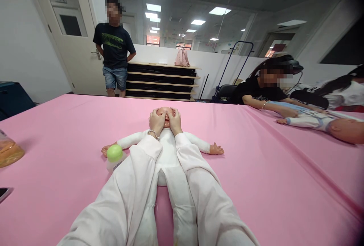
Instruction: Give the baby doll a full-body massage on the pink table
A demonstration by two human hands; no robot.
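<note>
A baby doll with a white cloth body lies on its back on the pink-covered table, its arms spread wide. Both of my hands cup its head: my left hand is on the left side and my right hand on the right. The fingers curve around the sides of the head, and both thumbs rest on the middle of the face, hiding part of it. A small translucent bottle with a green cap stands by the doll's hand on the left, close to my left sleeve.
The pink tablecloth covers the table. At the left edge are a container of amber liquid and a phone. On the right, a person handles another doll. Behind the table another person stands beside shelves.
</note>
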